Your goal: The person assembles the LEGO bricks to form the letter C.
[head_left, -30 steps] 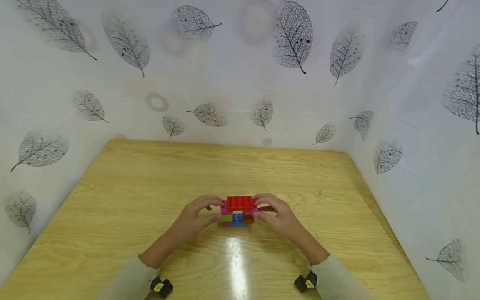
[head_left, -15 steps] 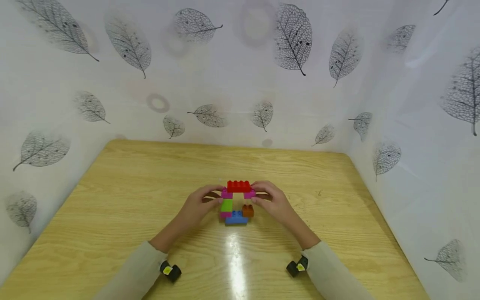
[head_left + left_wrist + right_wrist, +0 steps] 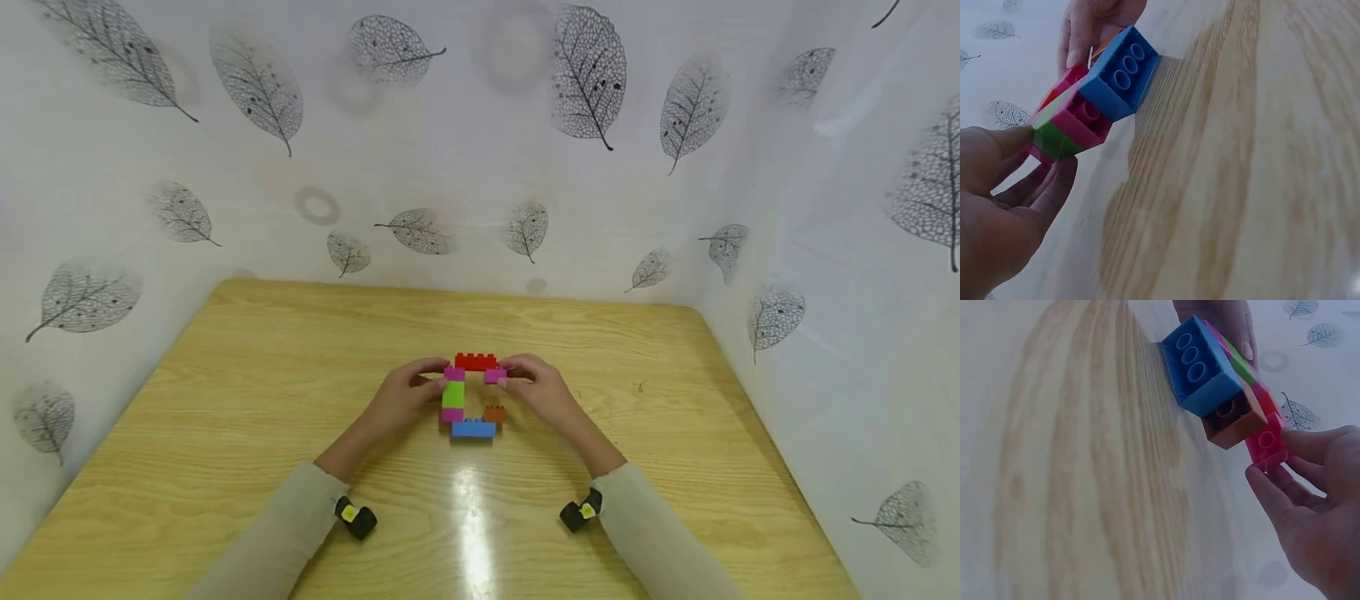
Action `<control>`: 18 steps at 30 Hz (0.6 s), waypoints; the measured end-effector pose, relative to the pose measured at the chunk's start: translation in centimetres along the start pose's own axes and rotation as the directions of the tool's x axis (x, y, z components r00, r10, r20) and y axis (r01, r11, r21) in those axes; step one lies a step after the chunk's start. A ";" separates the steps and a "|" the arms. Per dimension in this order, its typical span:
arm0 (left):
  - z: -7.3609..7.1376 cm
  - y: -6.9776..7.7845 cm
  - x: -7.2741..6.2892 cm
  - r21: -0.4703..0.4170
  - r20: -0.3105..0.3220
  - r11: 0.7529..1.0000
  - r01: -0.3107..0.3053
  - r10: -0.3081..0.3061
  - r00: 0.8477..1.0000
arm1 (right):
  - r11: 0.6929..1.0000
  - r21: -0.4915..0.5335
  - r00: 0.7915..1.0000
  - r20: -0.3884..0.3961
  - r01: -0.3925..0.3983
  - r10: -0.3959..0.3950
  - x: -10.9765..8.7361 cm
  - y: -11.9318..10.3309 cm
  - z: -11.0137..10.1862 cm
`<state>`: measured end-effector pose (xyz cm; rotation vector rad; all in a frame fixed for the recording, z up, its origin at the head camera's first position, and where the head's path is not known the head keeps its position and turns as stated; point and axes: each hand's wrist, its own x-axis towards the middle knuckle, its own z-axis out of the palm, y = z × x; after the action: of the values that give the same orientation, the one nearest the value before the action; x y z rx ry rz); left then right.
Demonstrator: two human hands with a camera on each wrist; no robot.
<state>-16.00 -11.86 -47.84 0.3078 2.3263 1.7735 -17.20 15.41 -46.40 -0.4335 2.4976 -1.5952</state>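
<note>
Both hands hold a frame of toy building bricks above the wooden table. A blue brick (image 3: 473, 428) forms its bottom, with its hollow underside visible in both wrist views. On the left rise a lower magenta brick (image 3: 452, 414), a green brick (image 3: 453, 395) and an upper magenta brick (image 3: 453, 374). A red brick (image 3: 476, 362) spans the top. My left hand (image 3: 401, 398) pinches the left column by the green brick. My right hand (image 3: 543, 392) pinches a right magenta brick (image 3: 494, 377) under the red one. A gap separates it from the brown brick (image 3: 495, 413) below.
The wooden table (image 3: 300, 350) extends around the hands and has a bright reflection near its front. A pale curtain (image 3: 450, 167) printed with dark leaves stands behind it and along both sides. A small black device (image 3: 356, 517) sits at each wrist.
The hands and bricks have moved away from the body. The brick frame has turned from being seen from above to facing the head view, showing its open middle.
</note>
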 end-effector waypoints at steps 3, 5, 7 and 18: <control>0.0 -0.2 0.3 0.020 -0.010 1.000 0.007 -0.006 1.000 | 0.998 0.007 0.998 0.004 -0.058 0.058 0.3 0.2 0.1; 0.0 -0.3 0.5 0.030 -0.015 0.999 0.015 -0.014 1.000 | 0.997 -0.001 0.997 0.001 -0.083 0.083 0.4 0.2 0.2; 0.0 -0.3 0.7 0.040 -0.015 0.999 0.024 -0.023 1.000 | 0.994 -0.019 0.994 -0.005 -0.105 0.105 0.7 0.3 0.3; 0.4 -1.2 1.4 0.043 -0.024 0.997 0.067 -0.066 0.998 | 0.988 -0.072 0.990 -0.014 -0.138 0.138 1.2 1.2 0.6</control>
<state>-17.32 -11.41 -49.10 0.2158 2.3649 1.7055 -18.33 14.94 -47.68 -0.2558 2.5381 -1.4620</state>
